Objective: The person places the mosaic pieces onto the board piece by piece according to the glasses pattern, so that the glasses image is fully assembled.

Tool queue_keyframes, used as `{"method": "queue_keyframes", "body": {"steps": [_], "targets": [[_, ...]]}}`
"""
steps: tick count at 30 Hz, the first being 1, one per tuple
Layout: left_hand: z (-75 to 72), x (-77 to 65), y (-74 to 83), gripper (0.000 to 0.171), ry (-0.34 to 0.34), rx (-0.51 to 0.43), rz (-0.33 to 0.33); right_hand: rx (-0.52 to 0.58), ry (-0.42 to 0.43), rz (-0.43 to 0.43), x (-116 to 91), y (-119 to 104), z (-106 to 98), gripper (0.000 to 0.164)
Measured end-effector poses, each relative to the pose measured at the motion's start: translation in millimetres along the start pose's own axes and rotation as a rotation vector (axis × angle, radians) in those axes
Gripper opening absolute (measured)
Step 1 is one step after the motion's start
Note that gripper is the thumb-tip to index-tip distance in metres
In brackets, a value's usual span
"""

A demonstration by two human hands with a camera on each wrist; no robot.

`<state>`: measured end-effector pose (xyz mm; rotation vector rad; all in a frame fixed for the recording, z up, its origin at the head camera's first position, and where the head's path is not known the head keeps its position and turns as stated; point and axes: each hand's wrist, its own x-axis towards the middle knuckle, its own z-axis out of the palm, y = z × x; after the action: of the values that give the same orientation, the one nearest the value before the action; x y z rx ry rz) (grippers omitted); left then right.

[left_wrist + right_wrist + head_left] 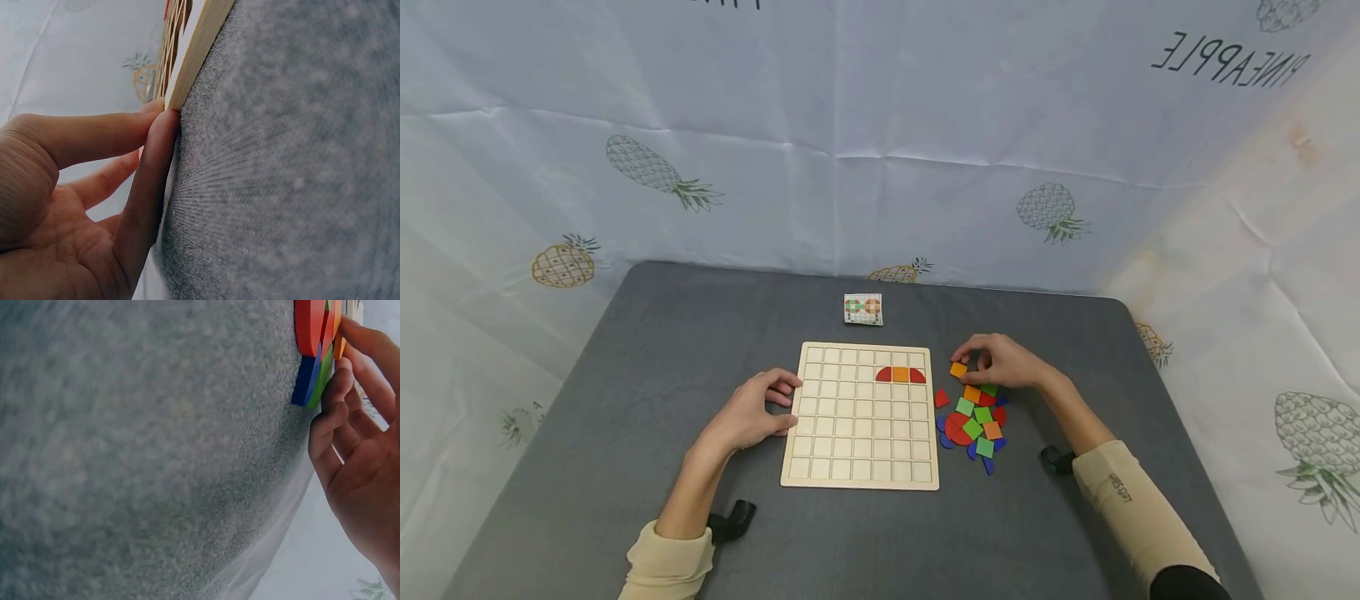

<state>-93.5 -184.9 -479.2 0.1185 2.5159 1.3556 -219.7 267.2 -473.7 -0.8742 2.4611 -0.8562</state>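
Observation:
A pale wooden grid board (853, 429) lies flat on the table. Along its row near the top right sit a red quarter-round tile (884, 375), an orange square tile (900, 375) and another red quarter-round tile (917, 376). My left hand (752, 410) touches the board's left edge with thumb and forefinger, spaced apart along it; the board's wooden rim (199, 53) shows at the fingertips in the left wrist view. Just right of the board, my right hand (1006, 362) pinches an orange square (958, 369) between thumb and forefinger, at the upper end of a tile pile.
Loose green, red, blue and orange tiles (973, 428) overlap in a pile beside the board's right edge. Behind the board lies a small printed pattern card (862, 309). The dark grey tabletop (865, 542) meets a pineapple-print curtain (850, 208) at the back.

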Motion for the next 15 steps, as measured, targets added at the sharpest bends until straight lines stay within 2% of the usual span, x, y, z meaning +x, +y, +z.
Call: {"method": "queue_keyframes", "body": {"steps": [8,15], "targets": [[-0.3,0.5,0.9,0.05,-0.004,0.007,0.001,0.061,0.032,-0.002,6,-12,5,0.032],[0.0,0.5,1.1,0.05,-0.001,0.01,0.002,0.09,0.019,-0.088,21,-41,18,0.031]]}}
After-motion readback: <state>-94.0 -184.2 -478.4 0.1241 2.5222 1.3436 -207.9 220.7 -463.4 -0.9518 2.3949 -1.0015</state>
